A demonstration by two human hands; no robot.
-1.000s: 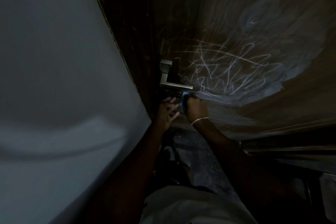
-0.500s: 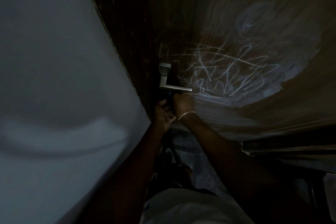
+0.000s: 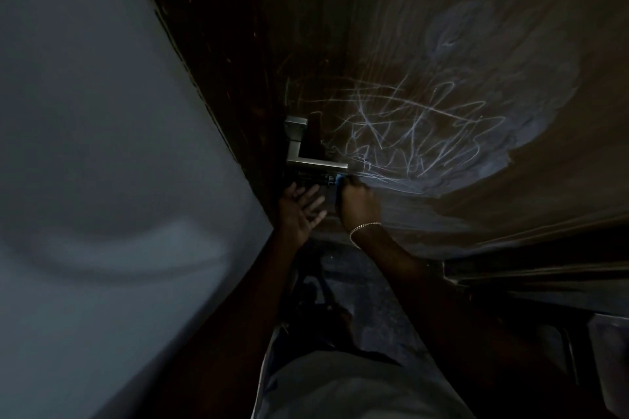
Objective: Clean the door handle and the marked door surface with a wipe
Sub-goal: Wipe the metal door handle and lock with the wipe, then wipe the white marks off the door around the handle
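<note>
At frame center, your right hand [image 3: 360, 202] is fisted around a blue wipe [image 3: 338, 178] just below the door handle [image 3: 308, 153]; your left hand [image 3: 301, 207] is spread beside it.

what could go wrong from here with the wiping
The right hand grips the blue wipe bunched up just under the handle, so little cloth shows; it may smear the chalky scribbles rather than lift them. A pale haze already spreads beyond them. The scene is dim, so leftover marks could be missed. The left hand is open, bracing nothing.
</note>
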